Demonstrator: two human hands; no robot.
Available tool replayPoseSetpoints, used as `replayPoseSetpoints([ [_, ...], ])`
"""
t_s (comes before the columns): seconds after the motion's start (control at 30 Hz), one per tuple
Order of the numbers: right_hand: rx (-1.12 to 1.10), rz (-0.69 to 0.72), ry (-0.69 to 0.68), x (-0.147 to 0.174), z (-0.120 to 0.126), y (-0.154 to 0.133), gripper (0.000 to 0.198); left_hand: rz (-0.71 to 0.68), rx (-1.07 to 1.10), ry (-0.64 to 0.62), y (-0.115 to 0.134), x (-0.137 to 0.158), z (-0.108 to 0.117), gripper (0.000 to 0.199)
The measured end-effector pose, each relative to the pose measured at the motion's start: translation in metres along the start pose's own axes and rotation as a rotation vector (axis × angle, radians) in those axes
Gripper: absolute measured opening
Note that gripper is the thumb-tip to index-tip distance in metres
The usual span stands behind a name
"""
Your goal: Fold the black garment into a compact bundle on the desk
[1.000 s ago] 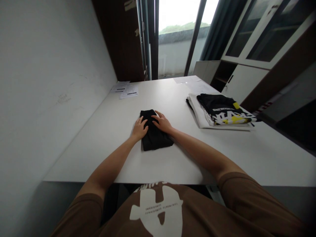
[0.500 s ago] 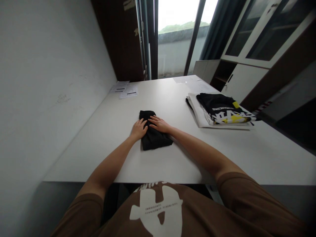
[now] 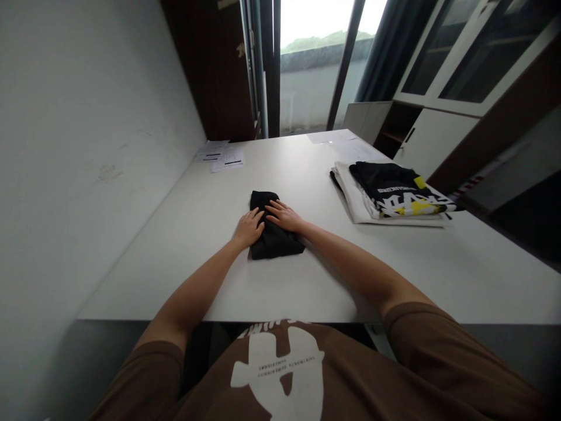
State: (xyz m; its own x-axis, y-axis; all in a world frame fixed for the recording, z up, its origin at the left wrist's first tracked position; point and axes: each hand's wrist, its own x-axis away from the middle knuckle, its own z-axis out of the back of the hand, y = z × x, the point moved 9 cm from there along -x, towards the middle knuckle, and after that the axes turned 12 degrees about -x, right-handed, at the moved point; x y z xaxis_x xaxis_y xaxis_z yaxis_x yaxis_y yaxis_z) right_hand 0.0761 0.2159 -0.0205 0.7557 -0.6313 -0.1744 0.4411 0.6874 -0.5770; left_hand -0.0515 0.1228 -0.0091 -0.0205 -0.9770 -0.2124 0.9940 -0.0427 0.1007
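A black folded garment (image 3: 277, 245) lies on the white table (image 3: 184, 257) in front of me; its exact kind does not show. My left hand (image 3: 249, 227) rests flat on its left edge with the fingers spread. On the garment's upper right part lies my right hand (image 3: 284, 216), fingers stretched out and pointing left. The two hands are close together but apart, and both touch the cloth without gripping it. Part of the garment is hidden under them.
A stack of folded clothes (image 3: 394, 190), white below and black with white and yellow print on top, sits on the right. Paper sheets (image 3: 228, 158) lie at the far left. A wall (image 3: 109, 146) borders the left side; white cabinets (image 3: 433, 140) stand beyond the table's right.
The garment's near edge has drawn in slightly, away from me. Both hands stay laid on it in nearly the same place. The view has tilted a little.
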Motion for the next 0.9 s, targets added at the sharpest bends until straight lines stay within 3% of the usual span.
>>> replayPoseSetpoints([
  [0.9, -0.036, 0.03, 0.046, 0.003, 0.0052, -0.0031, 0.066, -0.011, -0.005, -0.012, 0.0057, 0.0027, 0.0054, 0.055],
])
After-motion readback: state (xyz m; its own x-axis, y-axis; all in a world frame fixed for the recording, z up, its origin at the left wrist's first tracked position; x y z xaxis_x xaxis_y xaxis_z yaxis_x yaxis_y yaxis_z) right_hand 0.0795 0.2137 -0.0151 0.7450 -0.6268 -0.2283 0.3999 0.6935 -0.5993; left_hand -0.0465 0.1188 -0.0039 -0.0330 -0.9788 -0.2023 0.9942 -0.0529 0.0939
